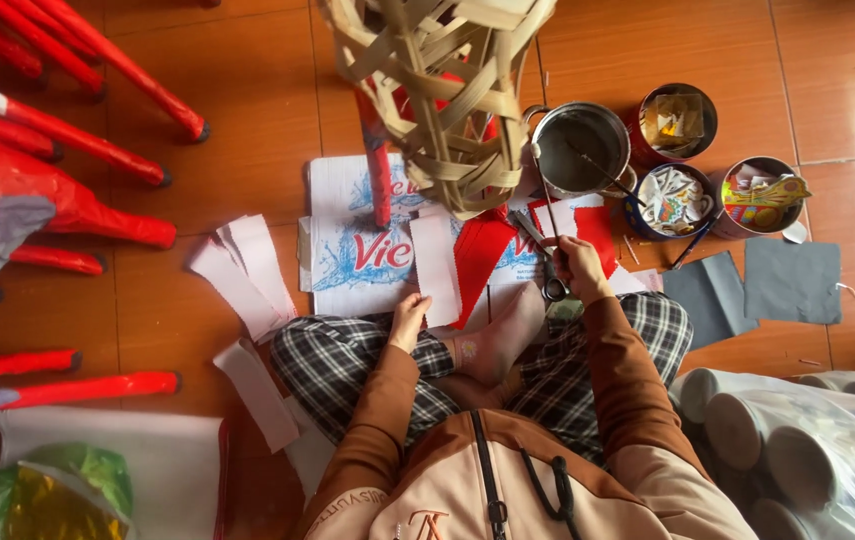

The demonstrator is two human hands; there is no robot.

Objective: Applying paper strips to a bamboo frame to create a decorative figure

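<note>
Scissors (547, 262) metal, in R hand (579, 268) | L hand (408, 320) on white paper strip (436, 268)

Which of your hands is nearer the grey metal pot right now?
Right. The right hand, gripping scissors, sits just below the grey metal pot; the left hand rests further away on a white paper strip.
</note>
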